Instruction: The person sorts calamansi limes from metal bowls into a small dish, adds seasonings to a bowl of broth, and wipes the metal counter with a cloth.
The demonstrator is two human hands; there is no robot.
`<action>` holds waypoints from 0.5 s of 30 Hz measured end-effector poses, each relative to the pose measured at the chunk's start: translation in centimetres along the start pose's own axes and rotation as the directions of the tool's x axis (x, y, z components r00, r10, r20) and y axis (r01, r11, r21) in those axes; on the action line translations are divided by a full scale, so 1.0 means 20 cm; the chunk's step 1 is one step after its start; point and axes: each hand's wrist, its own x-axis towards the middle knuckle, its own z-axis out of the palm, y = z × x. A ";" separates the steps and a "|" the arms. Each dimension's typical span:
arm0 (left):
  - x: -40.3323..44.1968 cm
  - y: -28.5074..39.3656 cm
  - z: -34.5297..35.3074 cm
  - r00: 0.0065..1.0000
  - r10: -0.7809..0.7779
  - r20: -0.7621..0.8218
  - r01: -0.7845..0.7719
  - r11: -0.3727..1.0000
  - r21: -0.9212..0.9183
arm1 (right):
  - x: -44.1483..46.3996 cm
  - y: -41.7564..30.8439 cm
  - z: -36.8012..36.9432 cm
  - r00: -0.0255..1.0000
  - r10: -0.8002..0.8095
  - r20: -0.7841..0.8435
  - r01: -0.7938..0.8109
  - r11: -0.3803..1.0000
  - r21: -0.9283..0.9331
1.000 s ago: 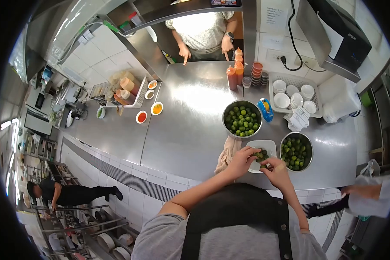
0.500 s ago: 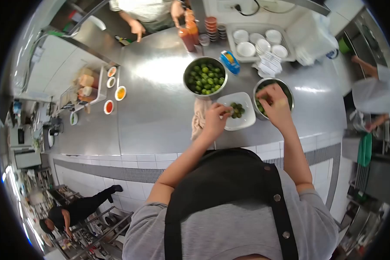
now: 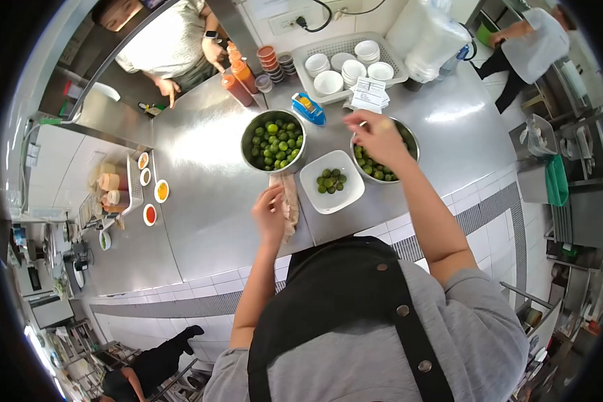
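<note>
My left hand (image 3: 269, 213) is at the cloth (image 3: 289, 208), left of the white dish; its fingers are curled and what they hold, if anything, is hidden. My right hand (image 3: 375, 139) is raised over the right metal bowl (image 3: 417, 149), blurred, its fingers bent. Small green citrus fruits (image 3: 374, 169) fill that bowl. Several more fruits (image 3: 330, 181) lie in the square white dish (image 3: 350, 200) between my hands. Behind the cloth stands the left metal bowl (image 3: 246, 149), full of brighter green fruits (image 3: 275, 144).
A blue tape dispenser (image 3: 308, 109) sits behind the bowls. Sauce bottles (image 3: 238, 88), a basket (image 3: 398, 65) of white cups and papers (image 3: 369, 95) line the back. Sauce dishes (image 3: 149, 214) are at left. A person (image 3: 164, 53) stands across the counter, another (image 3: 532, 47) at far right.
My left hand has moved left from the dish to the cloth. My right hand has gone from the dish to above the right bowl. The view has shifted, and the people nearby have moved within it.
</note>
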 end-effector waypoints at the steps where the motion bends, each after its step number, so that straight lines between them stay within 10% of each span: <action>1: -0.01 -0.02 -0.06 1.000 -0.019 -0.021 0.020 0.999 0.031 | -0.02 0.15 -0.10 0.998 0.054 -0.042 -0.052 0.997 0.053; 8: 0.01 0.17 -0.06 0.997 0.064 -0.039 -0.062 0.997 0.044 | -0.21 0.32 -0.41 0.940 0.246 0.236 -0.051 0.787 -0.614; 15: 0.17 0.53 0.49 0.774 0.414 0.479 -0.425 0.901 -0.091 | -0.15 0.35 -0.18 0.855 0.474 0.213 -0.008 0.422 -0.906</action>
